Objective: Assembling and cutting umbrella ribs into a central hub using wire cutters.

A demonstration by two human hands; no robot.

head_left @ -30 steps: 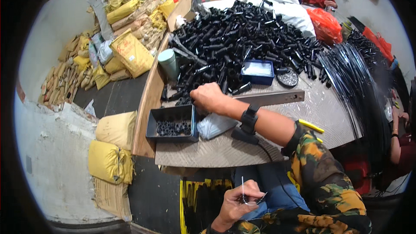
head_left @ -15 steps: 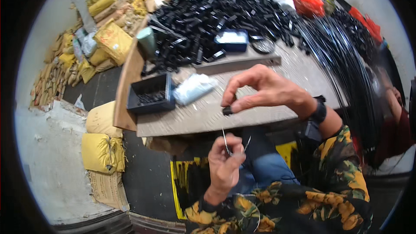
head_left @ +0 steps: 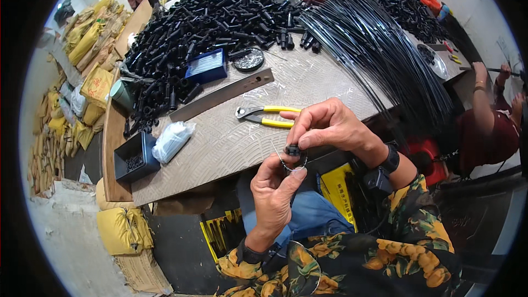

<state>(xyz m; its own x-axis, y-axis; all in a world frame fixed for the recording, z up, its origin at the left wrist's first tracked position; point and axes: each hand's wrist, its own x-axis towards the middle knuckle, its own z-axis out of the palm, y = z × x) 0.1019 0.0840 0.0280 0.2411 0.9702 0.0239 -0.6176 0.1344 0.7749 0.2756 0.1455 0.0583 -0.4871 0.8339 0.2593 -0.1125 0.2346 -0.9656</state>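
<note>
Your right hand (head_left: pixel 335 126) pinches a small black part (head_left: pixel 292 150), your left hand (head_left: pixel 273 190) a thin curved wire (head_left: pixel 281 160), close together by the desk's (head_left: pixel 214 143) near edge. Yellow-handled pliers (head_left: pixel 275 122) lie just beyond; dark bin (head_left: pixel 144 151) sits by the near left corner.

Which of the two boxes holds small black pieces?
The dark box at the table's near left corner; the bright blue box, beyond the metal bar, holds something pale.

Right grip (head_left: pixel 336 127) has drawn closer to left grip (head_left: pixel 272 191).
</note>
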